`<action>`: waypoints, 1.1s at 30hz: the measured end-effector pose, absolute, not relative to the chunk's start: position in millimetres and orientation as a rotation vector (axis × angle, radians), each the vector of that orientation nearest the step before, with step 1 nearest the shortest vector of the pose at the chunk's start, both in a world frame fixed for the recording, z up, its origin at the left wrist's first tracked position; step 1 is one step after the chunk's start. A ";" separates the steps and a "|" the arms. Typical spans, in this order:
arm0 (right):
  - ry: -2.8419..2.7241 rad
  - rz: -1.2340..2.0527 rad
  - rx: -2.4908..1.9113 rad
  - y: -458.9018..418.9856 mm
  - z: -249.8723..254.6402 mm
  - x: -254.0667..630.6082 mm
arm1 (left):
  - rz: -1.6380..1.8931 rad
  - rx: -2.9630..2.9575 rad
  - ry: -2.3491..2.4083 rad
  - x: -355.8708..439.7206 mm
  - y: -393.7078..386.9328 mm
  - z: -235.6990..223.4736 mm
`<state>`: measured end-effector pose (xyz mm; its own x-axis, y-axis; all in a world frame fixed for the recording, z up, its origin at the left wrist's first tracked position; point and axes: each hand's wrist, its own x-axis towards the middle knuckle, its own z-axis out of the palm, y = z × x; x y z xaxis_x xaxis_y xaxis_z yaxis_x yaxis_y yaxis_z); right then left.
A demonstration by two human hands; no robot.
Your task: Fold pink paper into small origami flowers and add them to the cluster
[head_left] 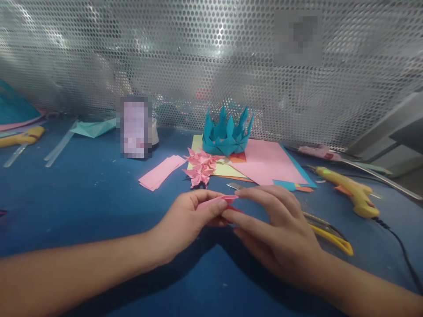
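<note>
My left hand [185, 222] and my right hand [274, 229] meet over the blue table [82, 198], both pinching a small folded pink paper piece [218, 200] between fingertips. Just beyond the hands lie pink folded paper flowers [200, 167]. A small stack of pink paper strips [160, 172] sits to their left. Behind them stands a teal folded paper crown [227, 132] on sheets of pink and yellow paper [267, 163].
A yellow utility knife [330, 235] lies by my right hand. A yellow glue gun [353, 191] with a black cord rests at the right. A perforated metal wall [211, 57] closes the back. Another glue gun [23, 137], clear sticks and teal paper [94, 127] lie at the left.
</note>
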<state>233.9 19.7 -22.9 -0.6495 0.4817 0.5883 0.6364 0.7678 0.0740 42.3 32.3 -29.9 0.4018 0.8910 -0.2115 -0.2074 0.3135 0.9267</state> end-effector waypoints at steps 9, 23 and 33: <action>-2.087 0.382 -0.994 24.8 -34.6 230.5 | 0.838 1.019 0.908 42.2 32.3 -27.9; -2.124 0.433 -1.056 20.1 -29.0 223.9 | 0.850 1.027 0.955 46.7 21.8 -22.1; -2.078 0.526 -1.029 16.5 -22.4 221.4 | 0.922 0.793 0.986 48.0 13.0 -22.0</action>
<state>221.4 16.5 -22.4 -0.3999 0.8044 0.4393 0.4983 0.5931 -0.6324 48.0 13.0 -22.0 0.2607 0.9062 -0.3329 -0.2718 0.3998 0.8754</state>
